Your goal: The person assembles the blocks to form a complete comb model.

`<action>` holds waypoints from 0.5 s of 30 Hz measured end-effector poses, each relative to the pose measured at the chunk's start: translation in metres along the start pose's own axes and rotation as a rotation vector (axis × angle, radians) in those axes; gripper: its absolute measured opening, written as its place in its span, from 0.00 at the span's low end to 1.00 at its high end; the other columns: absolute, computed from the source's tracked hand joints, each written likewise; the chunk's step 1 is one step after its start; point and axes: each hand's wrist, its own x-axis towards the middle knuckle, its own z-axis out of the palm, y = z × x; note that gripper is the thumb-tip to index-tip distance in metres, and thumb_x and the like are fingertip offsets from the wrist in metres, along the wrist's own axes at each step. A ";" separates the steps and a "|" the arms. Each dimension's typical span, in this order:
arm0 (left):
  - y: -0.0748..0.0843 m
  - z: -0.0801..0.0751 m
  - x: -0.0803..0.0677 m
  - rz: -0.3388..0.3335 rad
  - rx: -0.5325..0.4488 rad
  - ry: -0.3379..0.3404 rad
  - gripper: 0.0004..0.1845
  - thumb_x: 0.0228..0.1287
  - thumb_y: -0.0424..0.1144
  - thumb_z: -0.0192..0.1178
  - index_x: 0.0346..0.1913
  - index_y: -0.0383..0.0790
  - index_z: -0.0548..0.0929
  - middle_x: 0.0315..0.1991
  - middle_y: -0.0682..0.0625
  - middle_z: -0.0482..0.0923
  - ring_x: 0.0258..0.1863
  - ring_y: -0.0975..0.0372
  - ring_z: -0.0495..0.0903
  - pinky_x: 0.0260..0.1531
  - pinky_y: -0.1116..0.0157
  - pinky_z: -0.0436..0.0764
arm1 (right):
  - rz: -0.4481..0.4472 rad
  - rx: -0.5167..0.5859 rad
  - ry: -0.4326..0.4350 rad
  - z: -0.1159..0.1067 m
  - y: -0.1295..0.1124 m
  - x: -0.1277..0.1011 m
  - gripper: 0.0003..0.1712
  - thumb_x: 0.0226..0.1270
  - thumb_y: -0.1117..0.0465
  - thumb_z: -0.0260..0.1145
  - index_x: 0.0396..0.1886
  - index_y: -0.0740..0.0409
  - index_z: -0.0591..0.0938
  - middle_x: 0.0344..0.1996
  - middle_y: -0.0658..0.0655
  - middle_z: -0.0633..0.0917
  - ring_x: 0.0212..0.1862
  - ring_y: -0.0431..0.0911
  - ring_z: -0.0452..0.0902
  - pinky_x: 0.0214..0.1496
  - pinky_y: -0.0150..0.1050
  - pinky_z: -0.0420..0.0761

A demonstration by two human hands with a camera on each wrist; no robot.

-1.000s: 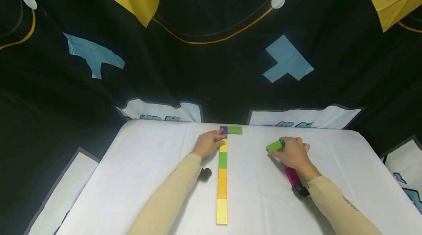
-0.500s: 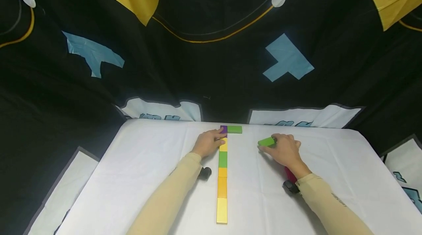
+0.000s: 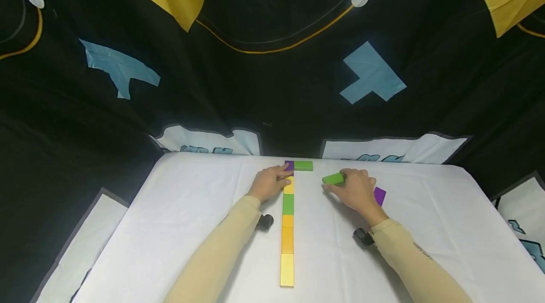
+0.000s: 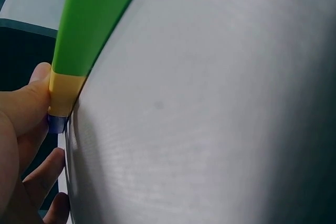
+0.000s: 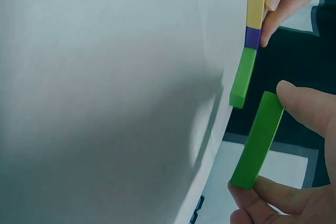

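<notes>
Two hands are busy: our right hand (image 3: pixel 355 192) pinches a green block (image 3: pixel 333 179) just right of the block line (image 3: pixel 287 227), our left hand (image 3: pixel 269 183) presses its far end, and a bump could knock it crooked.
</notes>
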 end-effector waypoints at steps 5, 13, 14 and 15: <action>-0.001 0.000 0.000 -0.006 -0.007 0.000 0.21 0.70 0.45 0.64 0.65 0.51 0.81 0.72 0.55 0.69 0.73 0.53 0.65 0.74 0.53 0.62 | 0.019 0.008 -0.014 0.005 -0.009 0.003 0.42 0.57 0.41 0.74 0.60 0.69 0.80 0.46 0.66 0.84 0.50 0.60 0.72 0.51 0.59 0.64; 0.000 0.000 0.001 -0.002 0.004 -0.003 0.21 0.70 0.45 0.63 0.65 0.52 0.81 0.72 0.55 0.69 0.73 0.53 0.65 0.74 0.53 0.62 | 0.022 0.006 -0.017 0.012 -0.019 0.007 0.43 0.57 0.39 0.74 0.60 0.69 0.80 0.47 0.66 0.85 0.51 0.60 0.72 0.53 0.59 0.65; 0.000 0.000 0.000 -0.001 0.004 -0.003 0.21 0.70 0.45 0.63 0.65 0.52 0.81 0.72 0.55 0.69 0.73 0.53 0.65 0.73 0.53 0.62 | 0.024 0.006 -0.016 0.014 -0.020 0.008 0.43 0.57 0.39 0.74 0.60 0.69 0.80 0.46 0.66 0.85 0.51 0.60 0.72 0.53 0.59 0.65; 0.000 0.000 0.000 -0.001 0.004 -0.003 0.21 0.70 0.45 0.63 0.65 0.52 0.81 0.72 0.55 0.69 0.73 0.53 0.65 0.73 0.53 0.62 | 0.025 0.005 -0.016 0.015 -0.021 0.008 0.43 0.57 0.39 0.74 0.60 0.69 0.80 0.46 0.66 0.85 0.51 0.60 0.72 0.53 0.59 0.65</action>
